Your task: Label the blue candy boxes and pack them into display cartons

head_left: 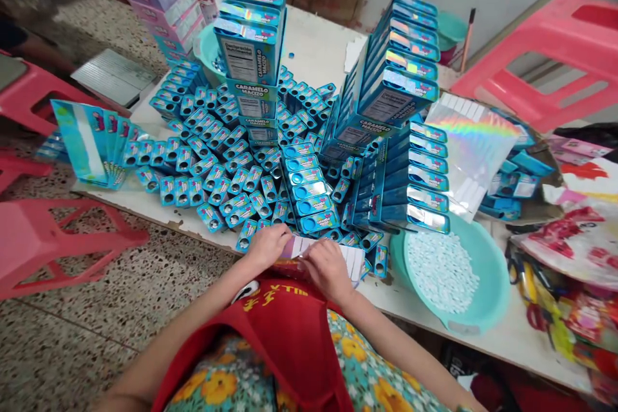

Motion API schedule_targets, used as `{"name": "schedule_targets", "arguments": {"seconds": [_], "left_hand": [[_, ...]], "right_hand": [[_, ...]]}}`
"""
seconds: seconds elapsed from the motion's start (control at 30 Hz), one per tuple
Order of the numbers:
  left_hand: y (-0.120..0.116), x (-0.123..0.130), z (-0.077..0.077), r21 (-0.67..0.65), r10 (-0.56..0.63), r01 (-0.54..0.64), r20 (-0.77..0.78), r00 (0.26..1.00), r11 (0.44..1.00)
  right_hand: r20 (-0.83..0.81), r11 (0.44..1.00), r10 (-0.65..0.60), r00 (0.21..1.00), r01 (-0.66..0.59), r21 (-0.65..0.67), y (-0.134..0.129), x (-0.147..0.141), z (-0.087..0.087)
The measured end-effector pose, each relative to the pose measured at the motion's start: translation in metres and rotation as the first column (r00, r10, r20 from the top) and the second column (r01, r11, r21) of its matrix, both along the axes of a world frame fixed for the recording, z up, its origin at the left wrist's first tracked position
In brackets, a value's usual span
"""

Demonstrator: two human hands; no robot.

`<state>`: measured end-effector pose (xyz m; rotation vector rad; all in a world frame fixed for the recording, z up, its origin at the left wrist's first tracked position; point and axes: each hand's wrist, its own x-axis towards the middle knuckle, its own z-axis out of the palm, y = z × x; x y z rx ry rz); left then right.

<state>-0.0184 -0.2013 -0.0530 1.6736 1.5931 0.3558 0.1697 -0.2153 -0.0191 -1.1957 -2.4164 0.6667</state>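
Observation:
A flat sheet with white rectangular strips [352, 261] lies across the front of my red apron, at the table's near edge. My left hand [270, 246] is closed at its left end, fingers curled over the edge. At its middle, my right hand [329, 265] pinches the sheet, its fingertips close to the left hand; the exact grip is partly hidden. Just beyond my hands sit many small blue candy boxes [236, 180], each with a round dark opening. A row of blue boxes [309, 190] stands among them, directly ahead of my fingers.
Tall stacks of blue cartons rise at the back [253, 51] and right [398, 87]. A turquoise basin [492, 270] of small pale candies stands at the right, near scissors [533, 315]. Silvery sheets [458, 154] lie behind it. Pink stools [62, 244] flank the table.

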Motion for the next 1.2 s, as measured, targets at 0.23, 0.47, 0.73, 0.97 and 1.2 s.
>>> {"name": "schedule_targets", "arguments": {"seconds": [0.23, 0.47, 0.73, 0.97, 1.2], "left_hand": [[-0.022, -0.005, 0.038, 0.255, 0.171, -0.245, 0.280, 0.945, 0.935], [-0.015, 0.008, 0.075, -0.080, 0.095, -0.066, 0.458, 0.884, 0.995], [0.013, 0.010, 0.069, -0.126, 0.181, -0.140, 0.417, 0.891, 0.982], [0.022, 0.010, 0.053, -0.114, 0.213, -0.181, 0.439, 0.873, 0.977], [0.027, 0.011, 0.034, -0.372, 0.382, -0.158, 0.669, 0.637, 0.915]], "right_hand": [[-0.262, 0.929, -0.228, 0.938, 0.130, -0.346, 0.018, 0.003, 0.059], [-0.285, 0.838, -0.389, 0.876, 0.208, -0.504, 0.027, 0.001, 0.059], [-0.271, 0.828, -0.554, 0.788, 0.485, -0.283, 0.048, -0.010, 0.034], [-0.236, 0.825, -0.556, 0.797, 0.495, -0.273, 0.057, -0.008, 0.022], [-0.256, 0.784, -0.601, 0.757, 0.496, -0.374, 0.062, -0.001, 0.012]]}}
